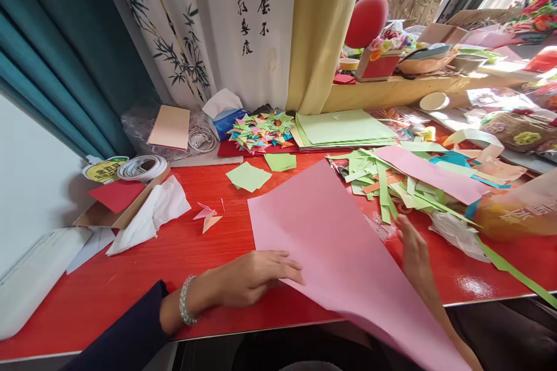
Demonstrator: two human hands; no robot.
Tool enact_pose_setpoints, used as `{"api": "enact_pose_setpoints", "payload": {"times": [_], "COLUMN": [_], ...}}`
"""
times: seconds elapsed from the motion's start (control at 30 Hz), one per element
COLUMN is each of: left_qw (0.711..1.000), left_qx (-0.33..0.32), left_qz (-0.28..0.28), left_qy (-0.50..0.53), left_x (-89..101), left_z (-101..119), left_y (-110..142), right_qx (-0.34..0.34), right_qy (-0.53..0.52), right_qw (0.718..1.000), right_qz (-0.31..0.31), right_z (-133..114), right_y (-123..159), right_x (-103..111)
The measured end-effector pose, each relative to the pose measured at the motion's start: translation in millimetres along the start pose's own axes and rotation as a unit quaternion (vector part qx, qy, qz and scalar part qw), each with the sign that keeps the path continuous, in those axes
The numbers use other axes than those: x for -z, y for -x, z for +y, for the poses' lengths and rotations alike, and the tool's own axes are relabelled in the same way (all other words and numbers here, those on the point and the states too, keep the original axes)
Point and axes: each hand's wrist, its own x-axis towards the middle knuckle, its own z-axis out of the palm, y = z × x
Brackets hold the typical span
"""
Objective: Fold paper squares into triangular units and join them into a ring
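A large sheet of pink paper (322, 232) lies slanted over the red table, its lower corner hanging past the front edge. My left hand (261, 275), with a beaded bracelet (187, 300) at the wrist, pinches the sheet's left edge, fingers on top; the thumb is mostly hidden. Beyond the paper's right edge is my right hand (415, 252), seen side-on with its fingers stretched out. Nothing shows in it, and the sheet covers part of that forearm. A small pink and peach folded paper piece (209, 217) rests left of the sheet.
Green paper squares (248, 177) lie behind the sheet, near a heap of folded paper stars (261, 130) and stacked green paper (346, 127). Cut strips (383, 179) and scissors (337, 169) are at the right. A cardboard tray (122, 217) stands left.
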Motion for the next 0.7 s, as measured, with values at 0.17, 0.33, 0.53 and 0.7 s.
{"api": "enact_pose_setpoints", "payload": {"times": [0.17, 0.33, 0.53, 0.7], "left_qw": [0.988, 0.993, 0.864, 0.815], "left_qx": [0.084, 0.088, 0.256, 0.289], "left_qz": [-0.061, -0.009, 0.138, 0.051], "left_qy": [0.112, 0.080, -0.410, -0.499], "left_x": [13.7, 32.0, 61.1, 73.7], "left_z": [2, -1, -42, -72], "left_y": [-3, 4, 4, -16], "right_qx": [0.129, 0.245, 0.225, 0.270], "right_qy": [-0.040, -0.028, -0.041, -0.011], "right_qw": [0.991, 0.951, 0.959, 0.946], "right_qz": [-0.011, -0.189, -0.168, -0.178], "right_z": [-5, 5, -5, -14], "right_y": [16, 31, 27, 13], "right_x": [12, 25, 30, 29]}}
